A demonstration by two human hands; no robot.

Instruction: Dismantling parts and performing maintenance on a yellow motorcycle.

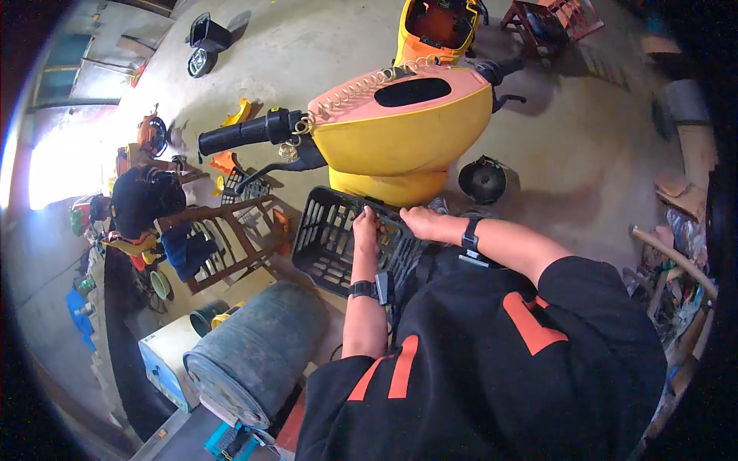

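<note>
A black plastic slatted basket [323,238] hangs just below the yellow front panel [388,142] of a scooter with a pink top and a coiled pale cable across it. My left hand [369,227] is closed at the basket's upper rim, toward its right side. A little to the right, my right hand [419,221] is also closed at that rim, with its fingertips mostly hidden. The scooter's left handlebar grip [234,137] and brake lever reach out above the basket.
A blue plastic drum [261,353] lies at lower left beside a white box [160,357]. Wooden chair frames [223,230] and loose orange parts stand left. A black round bowl-like object [482,184] sits right on the floor, with piled scrap [676,300] beyond. Another orange scooter body [427,50] is behind.
</note>
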